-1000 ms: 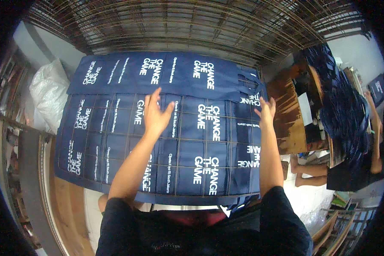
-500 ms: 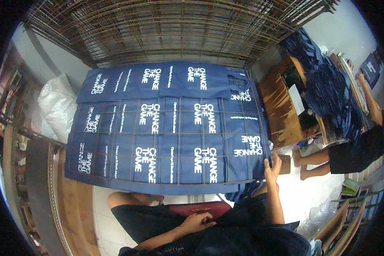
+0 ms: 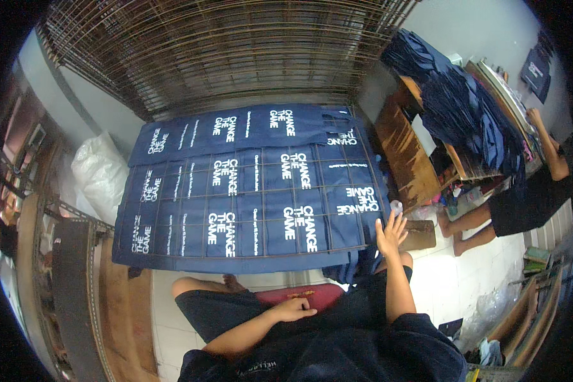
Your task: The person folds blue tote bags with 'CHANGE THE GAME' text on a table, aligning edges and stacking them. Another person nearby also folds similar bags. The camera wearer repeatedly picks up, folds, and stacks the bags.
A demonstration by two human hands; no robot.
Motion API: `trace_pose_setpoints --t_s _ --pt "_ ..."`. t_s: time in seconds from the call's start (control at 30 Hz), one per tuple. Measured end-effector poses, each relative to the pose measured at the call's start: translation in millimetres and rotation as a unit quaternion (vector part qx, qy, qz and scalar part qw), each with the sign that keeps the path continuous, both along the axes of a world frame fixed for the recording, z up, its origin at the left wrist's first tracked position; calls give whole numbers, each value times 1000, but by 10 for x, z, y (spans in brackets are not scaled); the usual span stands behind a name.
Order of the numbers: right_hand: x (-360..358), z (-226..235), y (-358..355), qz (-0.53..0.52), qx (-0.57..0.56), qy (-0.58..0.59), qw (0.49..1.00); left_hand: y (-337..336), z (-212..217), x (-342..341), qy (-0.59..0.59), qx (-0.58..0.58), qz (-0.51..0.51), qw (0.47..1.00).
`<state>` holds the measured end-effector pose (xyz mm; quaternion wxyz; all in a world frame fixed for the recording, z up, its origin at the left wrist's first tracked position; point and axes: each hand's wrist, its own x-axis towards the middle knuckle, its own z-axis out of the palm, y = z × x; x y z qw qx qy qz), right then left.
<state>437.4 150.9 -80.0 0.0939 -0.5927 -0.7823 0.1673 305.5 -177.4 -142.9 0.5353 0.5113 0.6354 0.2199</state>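
Several navy tote bags [image 3: 261,200] with white print lie in overlapping rows across a wire rack [image 3: 242,256] in front of me. Thin bars of the rack show over the cloth. My right hand [image 3: 391,235] is at the near right corner of the rack, fingers spread and upright, beside the bag edge; whether it touches is hard to tell. My left hand [image 3: 293,309] rests on my lap, its fingers loosely bent with nothing visible in them. Just beyond it is a dark red seat or cushion [image 3: 318,295]. Dark navy cloth [image 3: 344,272] hangs below the rack's near edge.
Stacked wire racks [image 3: 223,57] rise at the back. A white plastic sack [image 3: 99,172] stands left, above wooden boards [image 3: 124,305]. On the right, a wooden cabinet [image 3: 395,143] bears heaped navy bags [image 3: 455,95], and a co-worker's legs [image 3: 471,223] are near it.
My right hand has gone from gripping the rack's right edge to spread fingers. The view has shifted, so the rack appears slightly right. My left hand stays on my lap.
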Motion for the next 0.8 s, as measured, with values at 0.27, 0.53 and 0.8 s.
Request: trace_pose_setpoints --t_s 0.27,0.53,0.8 --pt "24 61 -11 23 -9 48 999 9 91 -49 -17 21 38 999" --pt "143 0 31 48 -8 100 994 26 44 -60 -15 4 27 1000" --pt "467 1184 375 36 17 602 798 23 188 -38 -39 -66 73 994"
